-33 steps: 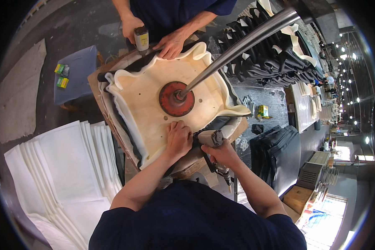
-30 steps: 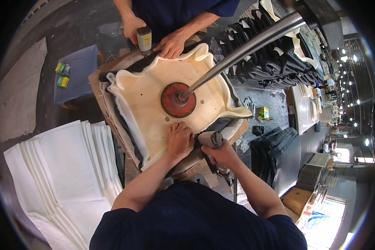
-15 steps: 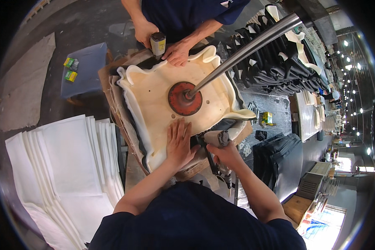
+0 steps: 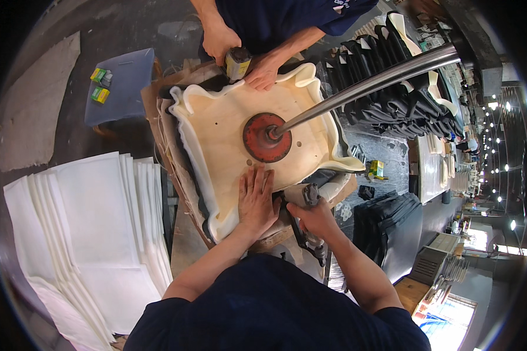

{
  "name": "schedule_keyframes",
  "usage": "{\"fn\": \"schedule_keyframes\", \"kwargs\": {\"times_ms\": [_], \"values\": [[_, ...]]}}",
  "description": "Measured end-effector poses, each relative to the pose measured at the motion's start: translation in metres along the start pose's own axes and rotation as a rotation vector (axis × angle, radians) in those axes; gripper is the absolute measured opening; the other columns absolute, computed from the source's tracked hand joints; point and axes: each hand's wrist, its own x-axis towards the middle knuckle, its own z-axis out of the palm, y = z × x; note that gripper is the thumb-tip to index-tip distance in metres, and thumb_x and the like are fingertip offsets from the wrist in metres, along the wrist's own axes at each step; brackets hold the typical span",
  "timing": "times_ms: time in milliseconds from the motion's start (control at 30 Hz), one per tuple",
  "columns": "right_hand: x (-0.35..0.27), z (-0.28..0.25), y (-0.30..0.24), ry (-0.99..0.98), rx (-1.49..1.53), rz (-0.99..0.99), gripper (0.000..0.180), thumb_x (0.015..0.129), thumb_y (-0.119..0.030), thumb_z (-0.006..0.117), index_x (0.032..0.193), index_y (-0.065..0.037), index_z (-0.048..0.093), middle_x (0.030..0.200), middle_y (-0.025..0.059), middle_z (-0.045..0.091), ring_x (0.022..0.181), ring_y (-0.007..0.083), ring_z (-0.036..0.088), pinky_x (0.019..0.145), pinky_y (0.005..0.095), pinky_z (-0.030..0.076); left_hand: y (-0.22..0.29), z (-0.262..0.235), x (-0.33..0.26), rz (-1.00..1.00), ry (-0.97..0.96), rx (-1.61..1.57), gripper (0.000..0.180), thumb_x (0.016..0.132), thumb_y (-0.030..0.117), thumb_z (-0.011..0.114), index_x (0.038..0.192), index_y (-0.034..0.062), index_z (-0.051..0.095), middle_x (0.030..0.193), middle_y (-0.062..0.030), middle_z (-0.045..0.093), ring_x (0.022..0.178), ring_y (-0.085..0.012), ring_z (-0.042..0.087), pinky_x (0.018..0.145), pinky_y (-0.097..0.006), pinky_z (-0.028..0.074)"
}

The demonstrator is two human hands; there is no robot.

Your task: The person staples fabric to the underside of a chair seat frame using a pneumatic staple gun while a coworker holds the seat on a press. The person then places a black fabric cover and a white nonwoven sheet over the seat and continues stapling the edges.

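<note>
A pale plywood panel (image 4: 216,152) lies under a round red press plate (image 4: 267,137) on a shiny metal rod (image 4: 363,90). Cream foam padding (image 4: 188,169) and black cover material (image 4: 325,175) curl up around its edges. My left hand (image 4: 256,202) rests flat on the panel near its front edge, fingers stretched out. Wrapped round the handle of a staple gun (image 4: 302,195), my right hand (image 4: 316,219) holds it at the panel's near right edge; its nose is hidden. Across from me, a co-worker's hand grips another staple gun (image 4: 238,63) at the far edge, the other hand pressing beside it.
White sheets (image 4: 93,234) are stacked at the left. A blue-topped stool (image 4: 120,82) carries small green-yellow boxes. Black covers with foam (image 4: 386,88) pile up at the far right. Nearer lie a yellow-green box (image 4: 376,169) and a stack of black sheets (image 4: 389,228).
The view has shifted slightly, so the panel, press plate and co-worker appear farther right and the rod lies flatter. My left hand stays flat; my right hand keeps hold of the staple gun.
</note>
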Motion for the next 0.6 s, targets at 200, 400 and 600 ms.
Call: {"fn": "schedule_keyframes", "kwargs": {"times_ms": [200,400,600], "values": [[0.004,-0.004,-0.002,0.000,-0.010,0.020,0.034,0.098,-0.024,0.086,0.113,0.005,0.076,0.080,0.0073,0.074,0.053,0.0142,0.064,0.049,0.0342,0.050,-0.002,-0.007,0.003,0.005,-0.033,-0.007,0.092,0.093,0.034,0.081,0.170,0.0058,0.041,0.181,-0.0174,0.028,0.171,-0.0421,0.020,0.139,-0.059,0.014],[-0.008,0.000,0.010,0.008,0.124,0.029,0.036,0.098,-0.024,0.085,0.117,0.005,0.075,0.087,0.0068,0.074,0.055,0.0140,0.063,0.048,0.0330,0.048,-0.010,-0.023,-0.002,-0.029,-0.069,-0.044,0.091,0.092,0.034,0.085,0.167,0.0035,0.044,0.180,-0.0175,0.029,0.170,-0.0431,0.019,0.139,-0.059,0.014],[-0.008,0.007,0.003,-0.037,0.094,-0.005,0.037,0.098,-0.026,0.086,0.116,0.005,0.075,0.085,0.0063,0.074,0.055,0.0142,0.063,0.048,0.0323,0.048,-0.009,-0.023,-0.002,-0.053,-0.082,-0.053,0.091,0.093,0.033,0.083,0.169,0.0040,0.042,0.181,-0.0165,0.029,0.172,-0.0403,0.018,0.140,-0.058,0.012]]}}
